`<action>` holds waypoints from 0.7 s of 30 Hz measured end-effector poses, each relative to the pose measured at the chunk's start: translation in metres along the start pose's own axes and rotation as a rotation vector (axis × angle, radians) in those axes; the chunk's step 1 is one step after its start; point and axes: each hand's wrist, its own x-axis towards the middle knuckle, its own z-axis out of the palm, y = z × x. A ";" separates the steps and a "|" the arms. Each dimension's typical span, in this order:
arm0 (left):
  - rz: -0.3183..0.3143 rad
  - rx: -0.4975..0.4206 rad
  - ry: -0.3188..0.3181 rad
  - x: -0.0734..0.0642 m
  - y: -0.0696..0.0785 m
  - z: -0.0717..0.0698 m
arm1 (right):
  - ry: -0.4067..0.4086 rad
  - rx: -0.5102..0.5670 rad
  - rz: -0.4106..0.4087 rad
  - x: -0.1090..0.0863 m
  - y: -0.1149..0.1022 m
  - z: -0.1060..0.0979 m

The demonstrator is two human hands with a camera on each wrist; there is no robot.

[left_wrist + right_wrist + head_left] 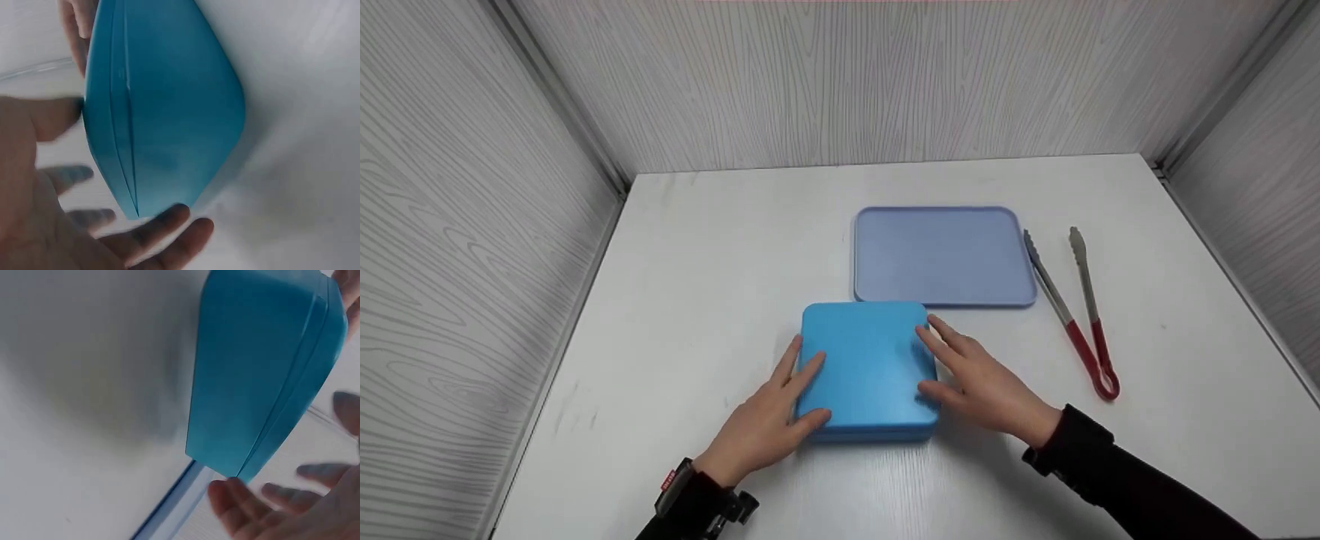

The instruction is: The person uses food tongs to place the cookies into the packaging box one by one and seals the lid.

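A blue lidded box [870, 360] with rounded corners lies on the white table, its lid on; the lid's seam shows along its sides in both wrist views. At its left side is my left hand [765, 424], fingers spread, thumb and a finger over the top edge and other fingers down the side. My right hand [986, 382] is at the opposite side with fingers spread, fingertips right at the edge of the lid. In the right wrist view the fingers [239, 500] are close to a corner of the box [247, 371].
Behind the box lies a flat light-blue tray [945, 255], its front edge right by the box. To the tray's right rest metal tongs with red handles [1091, 352], spread apart. Grey wood-grain panels [847, 82] enclose the table at back and sides.
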 end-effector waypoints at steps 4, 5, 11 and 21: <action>0.065 0.038 -0.095 -0.003 -0.001 0.002 | -0.069 -0.112 -0.187 -0.005 0.000 0.006; 0.072 0.057 -0.111 -0.002 -0.001 0.002 | -0.081 -0.149 -0.217 -0.005 0.000 0.008; 0.094 0.132 -0.136 0.002 -0.002 0.004 | -0.094 -0.316 -0.298 -0.006 0.002 0.014; 0.190 0.208 -0.066 0.008 -0.008 0.004 | -0.039 -0.354 -0.332 -0.005 0.006 0.013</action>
